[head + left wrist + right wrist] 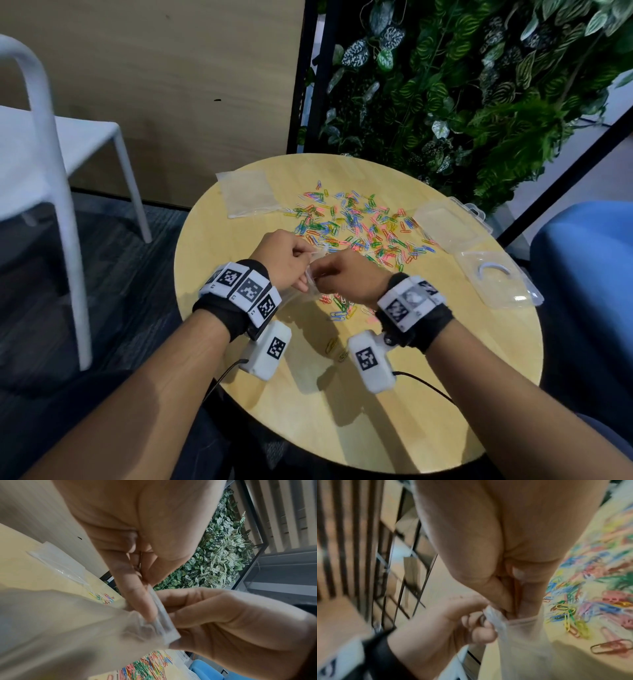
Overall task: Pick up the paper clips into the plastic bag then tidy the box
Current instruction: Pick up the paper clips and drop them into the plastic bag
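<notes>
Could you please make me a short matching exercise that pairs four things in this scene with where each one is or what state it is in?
Things:
1. plastic bag
2. paper clips
3. clear box
4. stack of bags

States:
A. lying flat at the table's far left
B. open on the table's right side
C. pinched at its mouth by the left hand and right hand
D. scattered across the table

Pairs: 1-C, 2-D, 3-B, 4-A

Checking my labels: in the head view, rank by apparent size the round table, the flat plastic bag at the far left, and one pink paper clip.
1. round table
2. flat plastic bag
3. pink paper clip
</notes>
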A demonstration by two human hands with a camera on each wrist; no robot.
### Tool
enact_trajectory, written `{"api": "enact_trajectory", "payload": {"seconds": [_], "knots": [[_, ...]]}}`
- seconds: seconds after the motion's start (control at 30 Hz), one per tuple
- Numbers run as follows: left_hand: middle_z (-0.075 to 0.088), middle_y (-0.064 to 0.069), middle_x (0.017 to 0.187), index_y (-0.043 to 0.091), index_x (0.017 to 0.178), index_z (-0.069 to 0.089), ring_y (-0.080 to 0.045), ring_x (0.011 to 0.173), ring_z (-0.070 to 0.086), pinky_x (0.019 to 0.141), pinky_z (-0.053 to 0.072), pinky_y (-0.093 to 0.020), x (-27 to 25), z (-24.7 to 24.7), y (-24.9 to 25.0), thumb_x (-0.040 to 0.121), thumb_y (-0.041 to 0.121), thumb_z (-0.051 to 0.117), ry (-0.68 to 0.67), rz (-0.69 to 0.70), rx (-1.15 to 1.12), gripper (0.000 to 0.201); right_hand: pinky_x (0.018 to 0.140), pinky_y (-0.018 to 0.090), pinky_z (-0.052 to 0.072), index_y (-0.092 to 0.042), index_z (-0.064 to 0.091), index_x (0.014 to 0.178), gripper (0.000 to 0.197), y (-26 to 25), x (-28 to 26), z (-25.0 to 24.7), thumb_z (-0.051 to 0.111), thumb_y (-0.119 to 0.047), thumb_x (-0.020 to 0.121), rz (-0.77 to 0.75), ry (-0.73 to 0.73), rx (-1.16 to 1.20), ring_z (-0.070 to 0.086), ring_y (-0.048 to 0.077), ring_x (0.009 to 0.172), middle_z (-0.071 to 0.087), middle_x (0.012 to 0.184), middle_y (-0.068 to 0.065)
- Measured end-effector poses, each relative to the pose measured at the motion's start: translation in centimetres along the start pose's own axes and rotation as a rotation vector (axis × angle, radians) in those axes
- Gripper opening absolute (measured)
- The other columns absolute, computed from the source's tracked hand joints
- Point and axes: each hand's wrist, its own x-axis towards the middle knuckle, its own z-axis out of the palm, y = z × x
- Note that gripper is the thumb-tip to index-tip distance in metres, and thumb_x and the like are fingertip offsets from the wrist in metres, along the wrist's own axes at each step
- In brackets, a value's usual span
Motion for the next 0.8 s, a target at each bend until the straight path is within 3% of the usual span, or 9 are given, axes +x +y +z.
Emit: {"api": "enact_trajectory", "payload": {"seconds": [0.1, 0.2, 0.27, 0.33, 0.43, 0.53, 0.67, 0.73, 0.8], "knots": [[0.065, -0.012, 0.059, 0.007, 0.108, 0.070, -0.030, 0.057, 0.071, 0.065, 0.061, -0.034, -0.1, -0.4, 0.1, 0.098, 0.010, 0.052, 0.012, 0.008, 0.013, 0.021, 0.077, 0.025, 0.058, 0.002, 0.068, 0.109, 0.029, 1.6, -1.7, -1.9, 0.048, 0.011, 0.090, 0.081, 0.073, 0.358, 0.066, 0.021, 0.084, 0.069, 0.096, 0.015], [0.067, -0.012, 0.061, 0.011, 0.108, 0.071, -0.028, 0.059, 0.072, 0.057, 0.059, -0.026, -0.1, -0.7, 0.0, 0.097, 0.011, 0.054, 0.022, 0.007, 0.023, 0.020, 0.067, 0.036, 0.061, -0.010, 0.064, 0.122, 0.032, 6.1, -4.2, -4.2, 0.063, -0.014, 0.091, 0.238, 0.228, -0.060, 0.071, 0.027, 0.077, 0.068, 0.109, 0.012], [0.068, -0.011, 0.063, 0.010, 0.109, 0.071, -0.022, 0.052, 0.070, 0.054, 0.058, -0.024, -0.1, -0.8, -0.2, 0.097, 0.010, 0.054, 0.030, 0.005, 0.024, 0.021, 0.066, 0.038, 0.061, -0.011, 0.051, 0.135, 0.064, 8.8, -5.8, -5.0, 0.075, -0.034, 0.081, 0.521, 0.174, -0.281, 0.071, 0.026, 0.074, 0.062, 0.122, 0.013], [0.069, -0.009, 0.062, 0.009, 0.111, 0.071, -0.018, 0.047, 0.068, 0.054, 0.059, -0.025, 0.0, -0.9, -0.3, 0.097, 0.009, 0.054, 0.039, -0.004, 0.023, 0.022, 0.079, 0.041, 0.058, -0.003, 0.050, 0.130, 0.076, 10.1, -7.3, -4.6, 0.075, -0.048, 0.075, 0.658, 0.039, -0.379, 0.069, 0.029, 0.089, 0.059, 0.126, 0.016], [0.067, -0.006, 0.057, 0.011, 0.110, 0.071, -0.020, 0.049, 0.069, 0.056, 0.059, -0.026, 0.0, -1.0, -0.5, 0.097, 0.009, 0.053, 0.047, -0.017, 0.027, 0.022, 0.096, 0.040, 0.045, -0.003, 0.056, 0.113, 0.072, 10.2, -8.1, -3.0, 0.065, -0.063, 0.075, 0.632, -0.007, -0.460, 0.055, 0.030, 0.109, 0.058, 0.109, 0.011], [0.067, -0.008, 0.057, 0.012, 0.109, 0.071, -0.024, 0.053, 0.071, 0.061, 0.060, -0.030, 0.0, -1.2, -0.7, 0.097, 0.011, 0.055, 0.052, -0.022, 0.020, 0.020, 0.090, 0.034, 0.046, -0.010, 0.055, 0.108, 0.072, 9.5, -6.9, -1.2, 0.073, -0.064, 0.065, 0.558, 0.107, -0.333, 0.047, 0.026, 0.109, 0.044, 0.101, 0.005], [0.068, -0.010, 0.060, 0.012, 0.109, 0.071, -0.026, 0.054, 0.071, 0.065, 0.061, -0.032, 0.0, -1.5, -1.1, 0.096, 0.011, 0.055, 0.062, -0.035, 0.012, 0.020, 0.070, 0.030, 0.041, -0.012, 0.051, 0.080, 0.063, 8.4, -3.5, 1.2, 0.077, -0.065, 0.058, 0.473, 0.182, -0.239, 0.048, 0.023, 0.098, 0.046, 0.092, 0.003], [0.068, -0.011, 0.061, 0.012, 0.109, 0.071, -0.025, 0.055, 0.071, 0.067, 0.061, -0.034, -0.1, -1.7, -1.2, 0.096, 0.011, 0.055, 0.059, -0.036, 0.008, 0.020, 0.069, 0.030, 0.044, -0.012, 0.055, 0.087, 0.063, 7.9, -1.7, 2.2, 0.075, -0.066, 0.061, 0.456, 0.206, -0.292, 0.049, 0.023, 0.091, 0.046, 0.096, 0.004], [0.068, -0.011, 0.061, 0.013, 0.109, 0.071, -0.024, 0.054, 0.071, 0.066, 0.061, -0.032, -0.2, -1.9, -1.2, 0.096, 0.012, 0.056, 0.056, -0.033, 0.006, 0.019, 0.074, 0.032, 0.048, -0.012, 0.056, 0.109, 0.062, 7.6, -0.4, 3.2, 0.071, -0.060, 0.072, 0.464, 0.240, -0.373, 0.054, 0.025, 0.092, 0.043, 0.116, 0.008]]}}
